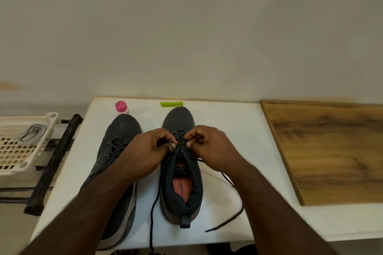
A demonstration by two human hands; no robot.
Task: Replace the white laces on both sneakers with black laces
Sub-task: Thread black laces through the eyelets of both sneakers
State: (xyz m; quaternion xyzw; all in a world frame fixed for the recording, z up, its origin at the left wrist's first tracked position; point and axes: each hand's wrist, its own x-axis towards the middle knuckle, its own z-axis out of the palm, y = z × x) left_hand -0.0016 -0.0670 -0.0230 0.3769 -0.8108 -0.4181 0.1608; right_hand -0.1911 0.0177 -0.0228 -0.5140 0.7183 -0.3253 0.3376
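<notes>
Two dark grey sneakers stand side by side on the white table (228, 122), toes away from me. The left sneaker (122, 130) carries a black lace; my left forearm crosses its heel. Over the laced part of the right sneaker (182, 190), my left hand (145, 151) and my right hand (211, 147) each pinch the black lace (181, 147) between thumb and fingers. One loose end trails right across the table to a tip (209, 230); the other hangs down past the table's front edge (152, 223). The white laces (31, 133) lie bundled in a basket at the left.
A cream plastic basket (12, 151) sits on a black metal rack (53, 161) left of the table. A pink-capped bottle (121, 107) and a green clip (171, 103) stand at the table's back edge. A wooden board (331, 151) lies at the right.
</notes>
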